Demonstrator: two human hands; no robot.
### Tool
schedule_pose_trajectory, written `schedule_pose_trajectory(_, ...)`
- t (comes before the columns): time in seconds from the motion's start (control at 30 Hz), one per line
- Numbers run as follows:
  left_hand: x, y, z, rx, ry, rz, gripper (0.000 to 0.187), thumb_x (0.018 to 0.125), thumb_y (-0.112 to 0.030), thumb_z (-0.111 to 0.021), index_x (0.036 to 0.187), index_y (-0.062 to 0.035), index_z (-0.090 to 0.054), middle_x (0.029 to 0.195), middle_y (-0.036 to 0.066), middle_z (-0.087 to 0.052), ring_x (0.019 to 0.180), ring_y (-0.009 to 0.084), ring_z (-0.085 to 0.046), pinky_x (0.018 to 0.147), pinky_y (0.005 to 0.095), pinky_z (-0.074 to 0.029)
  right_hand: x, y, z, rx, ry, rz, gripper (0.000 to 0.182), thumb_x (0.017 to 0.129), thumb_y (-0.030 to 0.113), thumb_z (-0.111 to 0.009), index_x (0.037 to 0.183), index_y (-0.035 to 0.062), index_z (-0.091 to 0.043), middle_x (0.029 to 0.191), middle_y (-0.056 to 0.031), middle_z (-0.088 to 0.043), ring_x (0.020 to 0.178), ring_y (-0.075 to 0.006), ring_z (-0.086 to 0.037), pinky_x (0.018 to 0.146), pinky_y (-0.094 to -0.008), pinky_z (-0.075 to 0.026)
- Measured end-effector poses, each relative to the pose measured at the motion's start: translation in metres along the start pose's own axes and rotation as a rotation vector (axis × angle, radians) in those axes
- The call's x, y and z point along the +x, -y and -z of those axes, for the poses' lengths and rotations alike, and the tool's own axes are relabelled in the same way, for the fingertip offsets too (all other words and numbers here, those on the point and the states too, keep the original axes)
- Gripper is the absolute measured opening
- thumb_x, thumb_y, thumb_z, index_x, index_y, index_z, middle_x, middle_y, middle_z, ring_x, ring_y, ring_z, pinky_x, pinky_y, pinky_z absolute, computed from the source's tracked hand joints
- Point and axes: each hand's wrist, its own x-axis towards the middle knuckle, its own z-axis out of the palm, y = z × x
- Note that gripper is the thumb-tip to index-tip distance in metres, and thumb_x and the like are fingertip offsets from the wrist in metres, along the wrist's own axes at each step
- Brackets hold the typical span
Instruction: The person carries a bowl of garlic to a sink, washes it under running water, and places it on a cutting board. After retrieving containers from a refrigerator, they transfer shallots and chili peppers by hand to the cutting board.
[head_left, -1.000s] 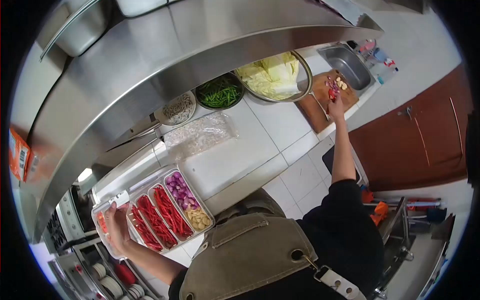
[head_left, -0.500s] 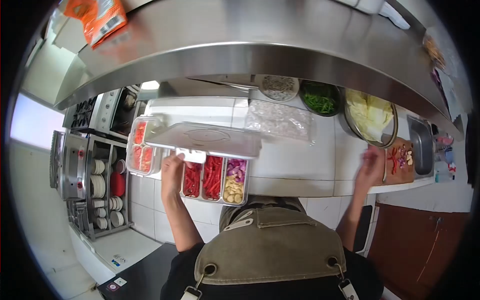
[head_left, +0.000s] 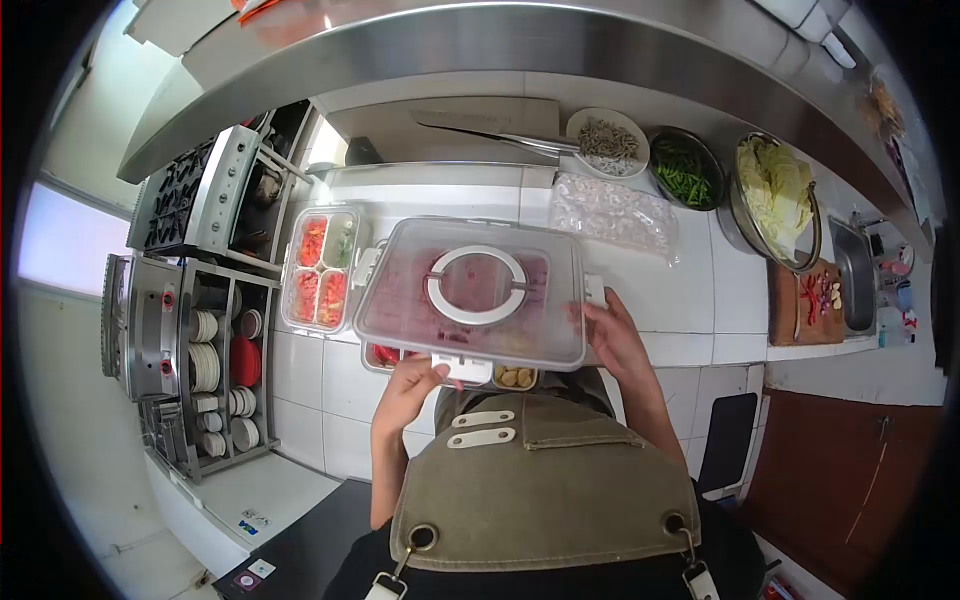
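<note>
A clear plastic lid point(head_left: 400, 265) with a round white handle and white side latches lies tilted over a divided container point(head_left: 377, 366), covering most of it. Through the lid red contents show dimly; peeled garlic point(head_left: 515, 377) peeks out at the front edge. My left hand point(head_left: 408, 388) grips the lid's front latch, fingers closed. At the right edge, my right hand point(head_left: 612, 335) has its fingers closed around the lid by the side latch. Just left stands a smaller clear container point(head_left: 289, 300) with chopped red pieces in its compartments.
Behind lie a knife point(head_left: 470, 131), a plastic bag point(head_left: 615, 215), a bowl of small dried fish point(head_left: 608, 143), a bowl of green chillies point(head_left: 685, 180) and a bowl of cabbage point(head_left: 775, 195). A cutting board point(head_left: 815, 328) sits by the sink point(head_left: 857, 270). A steel shelf point(head_left: 480, 45) overhangs the counter.
The lid has come forward and down over the divided container, turning its handle into view. My right hand has moved left from near the cutting board to the lid's right edge.
</note>
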Motion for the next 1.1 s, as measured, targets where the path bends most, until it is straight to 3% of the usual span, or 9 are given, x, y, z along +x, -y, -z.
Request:
schedule_pose_trajectory(0.2,-0.025,0.012,0.029,0.343,0.124,0.256,0.033,0.091,-0.023,-0.048,0.080,0.0039,-0.063,0.079,0.010,-0.065,0.076,0.0163,-0.058,0.072,0.0275,-0.042,0.001,-0.032,-0.004,-0.257,0.029,0.006,0.042,0.087,0.005,-0.054,0.119,-0.0028,-0.029,0.103,-0.0152,-0.057,0.094,-0.0200,-0.059,0.077,-0.0329,-0.051)
schedule_pose_trajectory(0.37,-0.032,0.034,0.035,0.202,0.071,0.431,0.032,0.089,-0.025,-0.051,0.083,0.0036,-0.064,0.071,0.012,-0.063,0.067,0.0154,-0.056,0.065,0.0306,-0.043,0.002,-0.036,-0.018,-0.549,0.043,0.020,0.032,0.086,0.006,-0.055,0.111,0.0007,-0.035,0.103,-0.0132,-0.055,0.089,-0.0181,-0.060,0.074,-0.0308,-0.053)
schedule_pose_trajectory(0.47,-0.029,0.053,0.043,0.445,0.089,0.329,0.025,0.084,-0.020,-0.057,0.080,0.0037,-0.063,0.069,0.015,-0.061,0.064,0.0186,-0.055,0.061,0.0317,-0.042,0.000,-0.035,-0.026,-0.749,-0.017,0.102,0.028,0.085,0.007,-0.057,0.106,-0.0002,-0.040,0.100,-0.0100,-0.054,0.086,-0.0158,-0.059,0.072,-0.0289,-0.053)
schedule_pose_trajectory(0.7,-0.024,0.051,0.040,0.321,0.050,0.099,0.024,0.084,-0.020,-0.057,0.076,0.0028,-0.060,0.059,0.016,-0.052,0.053,0.0204,-0.049,0.056,0.0324,-0.040,0.015,-0.032,-0.015,-0.722,-0.068,0.061,0.023,0.084,0.006,-0.059,0.101,0.0026,-0.044,0.094,-0.0042,-0.053,0.084,-0.0103,-0.056,0.069,-0.0260,-0.053)
schedule_pose_trajectory(0.77,-0.027,0.051,0.046,0.407,0.123,0.258,0.023,0.083,-0.023,-0.058,0.087,-0.0008,-0.065,0.070,0.017,-0.058,0.064,0.0192,-0.054,0.062,0.0324,-0.043,0.015,-0.029,-0.020,-0.732,-0.069,0.051,0.022,0.083,0.006,-0.060,0.098,0.0039,-0.044,0.087,-0.0010,-0.051,0.077,-0.0075,-0.052,0.068,-0.0253,-0.052)
schedule_pose_trajectory(0.83,-0.039,0.054,0.054,0.304,0.122,0.051,0.025,0.083,-0.022,-0.058,0.097,-0.0015,-0.064,0.086,0.015,-0.063,0.081,0.0180,-0.059,0.073,0.0299,-0.045,0.018,-0.027,-0.011,-0.762,-0.049,0.017,0.022,0.082,0.006,-0.061,0.094,0.0052,-0.043,0.080,0.0018,-0.046,0.073,-0.0055,-0.047,0.067,-0.0241,-0.051)
schedule_pose_trajectory(0.9,-0.055,0.068,0.078,0.294,0.082,0.156,0.032,0.083,-0.020,-0.058,0.110,-0.0011,-0.059,0.103,0.012,-0.062,0.099,0.0177,-0.057,0.085,0.0289,-0.044,0.021,-0.026,-0.008,-0.780,-0.028,0.002,0.026,0.082,0.006,-0.060,0.099,0.0061,-0.041,0.078,0.0022,-0.041,0.074,-0.0056,-0.046,0.071,-0.0265,-0.052)
schedule_pose_trajectory(0.97,-0.060,0.079,0.092,0.052,-0.480,0.247,0.036,0.084,-0.019,-0.058,0.115,0.0002,-0.055,0.100,0.013,-0.063,0.098,0.0198,-0.057,0.085,0.0281,-0.044,0.017,-0.022,-0.025,-0.754,-0.030,-0.009,0.031,0.082,0.005,-0.061,0.105,0.0050,-0.041,0.079,0.0008,-0.044,0.074,-0.0070,-0.049,0.071,-0.0267,-0.052)
schedule_pose_trajectory(1.1,-0.040,0.072,0.092,-0.231,-0.589,0.245,0.041,0.084,-0.015,-0.059,0.121,0.0000,-0.051,0.103,0.015,-0.062,0.103,0.0200,-0.056,0.086,0.0309,-0.044,0.017,-0.022,-0.025,-0.698,-0.091,-0.035,0.024,0.080,0.005,-0.062,0.093,0.0058,-0.042,0.080,0.0022,-0.045,0.075,-0.0058,-0.046,0.071,-0.0261,-0.050)
